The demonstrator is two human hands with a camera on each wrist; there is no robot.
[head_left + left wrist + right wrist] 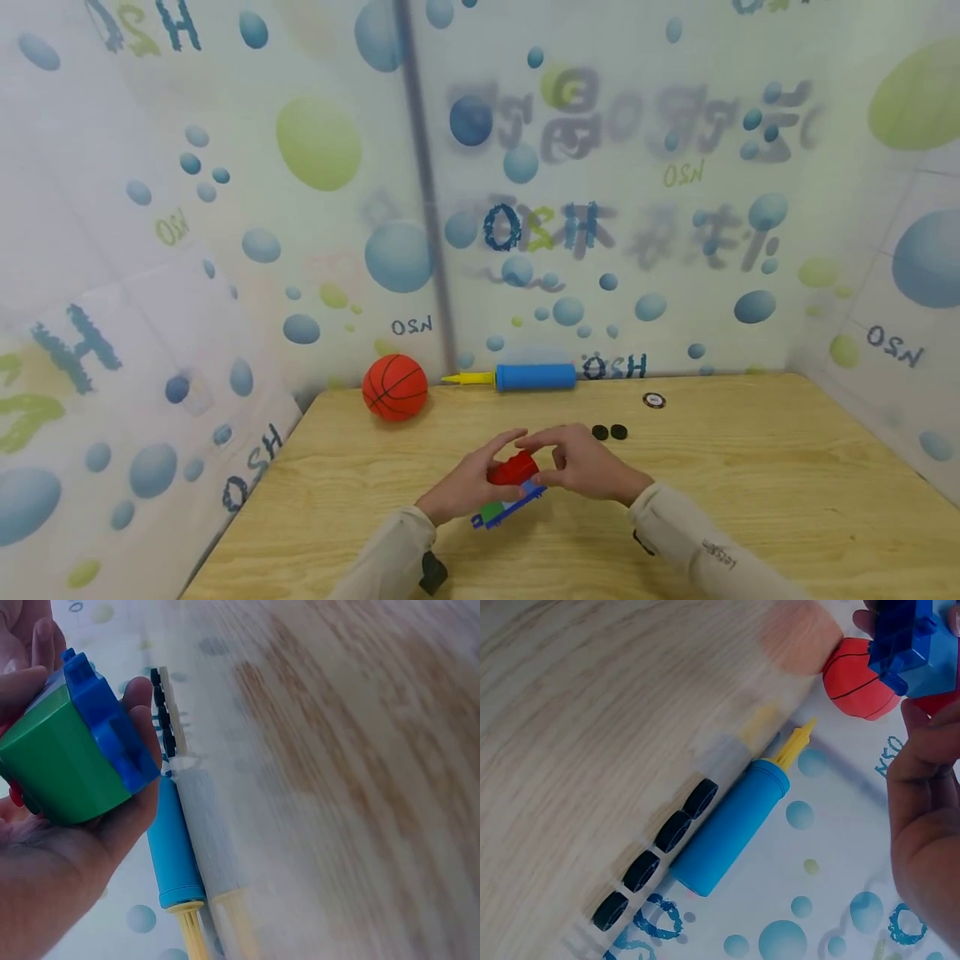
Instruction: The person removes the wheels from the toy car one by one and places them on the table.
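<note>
A toy built of blocks (pixel 510 492), with a red piece on top, a green block and a blue base plate, is held just above the wooden table (pixel 750 500), near its front edge. It is gripped from the left by the left hand (pixel 468 483), whose fingers (pixel 139 712) are curled around the green and blue parts. From the right it is pinched by the right hand (pixel 581 462), its fingers (pixel 922 750) bent onto the blue plate.

Just behind the hands, two small black wheels (pixel 608 432) are seen lying side by side on the table. Farther back, a round dark disc (pixel 654 400) is found. Against the bubble-patterned wall, a blue air pump (pixel 534 377) with a yellow nozzle is laid flat, and an orange toy basketball (pixel 394 387) is set to its left.
</note>
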